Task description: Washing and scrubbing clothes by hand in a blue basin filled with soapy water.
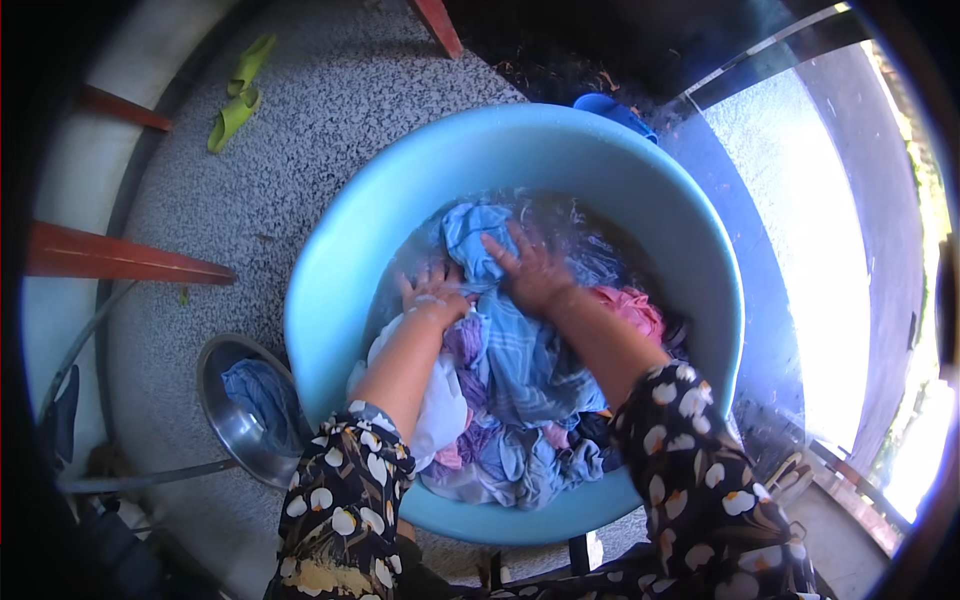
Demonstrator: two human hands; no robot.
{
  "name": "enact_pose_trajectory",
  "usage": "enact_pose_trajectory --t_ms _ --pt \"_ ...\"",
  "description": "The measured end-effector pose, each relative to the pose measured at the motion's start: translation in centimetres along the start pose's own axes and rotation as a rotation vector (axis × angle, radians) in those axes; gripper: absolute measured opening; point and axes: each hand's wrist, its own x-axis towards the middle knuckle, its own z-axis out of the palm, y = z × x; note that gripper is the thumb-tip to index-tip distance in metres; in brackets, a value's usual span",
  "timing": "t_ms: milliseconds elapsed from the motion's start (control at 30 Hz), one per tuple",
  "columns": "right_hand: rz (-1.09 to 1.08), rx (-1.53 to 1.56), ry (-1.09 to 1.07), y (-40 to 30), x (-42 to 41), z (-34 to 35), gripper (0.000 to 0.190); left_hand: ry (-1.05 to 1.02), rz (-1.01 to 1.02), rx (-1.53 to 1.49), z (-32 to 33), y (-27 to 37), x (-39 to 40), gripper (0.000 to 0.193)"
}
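Note:
A large light-blue plastic tub holds water and a heap of wet clothes. My left hand is spread at the water's surface, low on the left of a bunched light-blue cloth. Against the right side of that cloth rests my right hand, slightly blurred, fingers apart. A blue plaid garment lies between my forearms. Around it are a white cloth, a purple cloth and a pink cloth. Parts of the clothes are under water or behind my arms.
Left of the tub, a metal basin holds a blue cloth. Green clogs lie on the speckled floor. Red legs of furniture jut in from the left. A blue plastic container stands behind the tub.

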Motion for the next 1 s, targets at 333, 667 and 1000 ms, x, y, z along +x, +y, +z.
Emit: enact_pose_trajectory --t_ms 333,667,1000 --pt "0.732 0.533 -0.220 -0.1 1.4 -1.1 0.034 -0.073 0.049 -0.634 2.5 -3.1 3.3 0.062" --pt "0.473 2.214 0.205 5.5 -1.5 -11.0 0.007 0.090 0.423 -1.993 -5.4 -4.7 -2.9 0.045" --pt "-0.146 1.982 0.480 10.1 -5.9 -26.3 0.016 0.174 0.569 -1.913 -15.3 -7.3 -11.3 0.053"
